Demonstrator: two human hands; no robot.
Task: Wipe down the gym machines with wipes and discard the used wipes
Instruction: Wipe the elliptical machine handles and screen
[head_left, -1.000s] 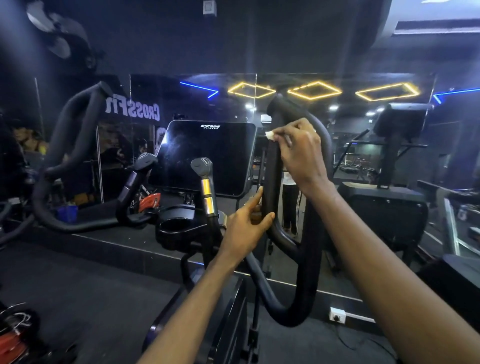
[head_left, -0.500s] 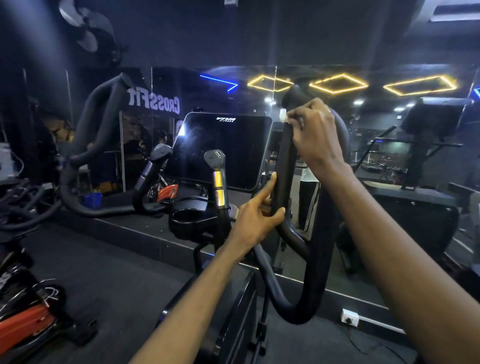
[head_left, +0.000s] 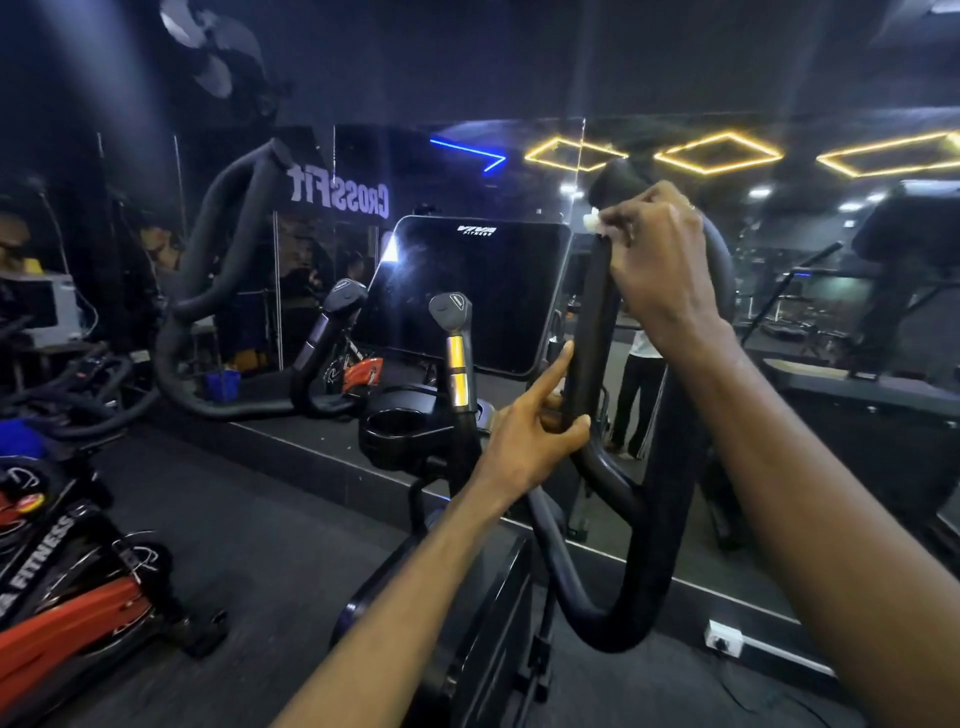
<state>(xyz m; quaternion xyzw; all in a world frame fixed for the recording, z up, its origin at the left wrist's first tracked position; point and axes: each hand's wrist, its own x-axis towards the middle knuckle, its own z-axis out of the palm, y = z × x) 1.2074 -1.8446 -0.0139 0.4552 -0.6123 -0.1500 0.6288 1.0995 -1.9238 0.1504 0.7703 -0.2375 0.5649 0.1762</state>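
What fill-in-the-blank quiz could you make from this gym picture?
1. The right hand presses a ____ wipe against the handlebar.
2. The left hand grips that handlebar ____ the right hand.
3. The diamond-shaped lights glow ____.
Missing words: white; below; yellow.

Wipe (head_left: 591, 221): small, white, crumpled; only a corner is showing past the fingertips of the right hand (head_left: 660, 260), which is pressing it against the top of the inner bar.

Handlebar (head_left: 592, 322): black, padded loop, standing upright at the right of the machine (head_left: 467, 301). Left hand (head_left: 530, 431) is gripping the inner bar lower down, index finger lying straight along it.
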